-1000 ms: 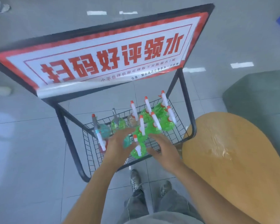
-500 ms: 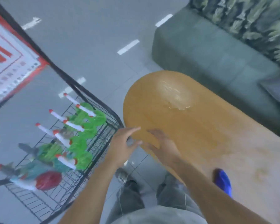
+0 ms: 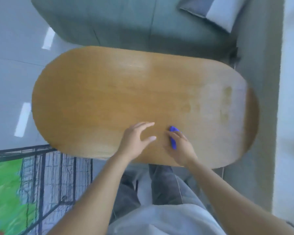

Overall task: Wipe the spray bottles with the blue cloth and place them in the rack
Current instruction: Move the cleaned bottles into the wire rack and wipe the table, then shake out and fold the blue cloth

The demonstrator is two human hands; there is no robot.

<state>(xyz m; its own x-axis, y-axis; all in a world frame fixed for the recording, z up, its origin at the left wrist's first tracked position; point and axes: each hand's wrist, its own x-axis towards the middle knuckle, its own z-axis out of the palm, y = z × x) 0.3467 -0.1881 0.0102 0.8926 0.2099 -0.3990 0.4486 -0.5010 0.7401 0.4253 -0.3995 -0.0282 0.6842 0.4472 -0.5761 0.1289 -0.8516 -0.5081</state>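
Right hand (image 3: pixel 178 144) is closing its fingers on the blue cloth (image 3: pixel 173 139) lying on the oval wooden surface (image 3: pixel 109 99) — left hand (image 3: pixel 136 138) is hovering beside it, fingers spread, holding nothing. Green spray bottles (image 3: pixel 5 189) are sitting in the wire rack (image 3: pixel 61 177), lower left. Risk: a partial pinch is letting the cloth slip — grip unclear through blur.

Table (image 3: pixel 109 92) smooth wood; rack (image 3: pixel 46 175) black wire; floor (image 3: pixel 15 48) glossy.

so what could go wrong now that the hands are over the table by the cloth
The right hand covers most of the small blue cloth; whether it grips it is unclear, so a loose pinch could drop it. The wire rack stands close against the wooden table edge, so the left hand or its arm might knock it when turning back to it.
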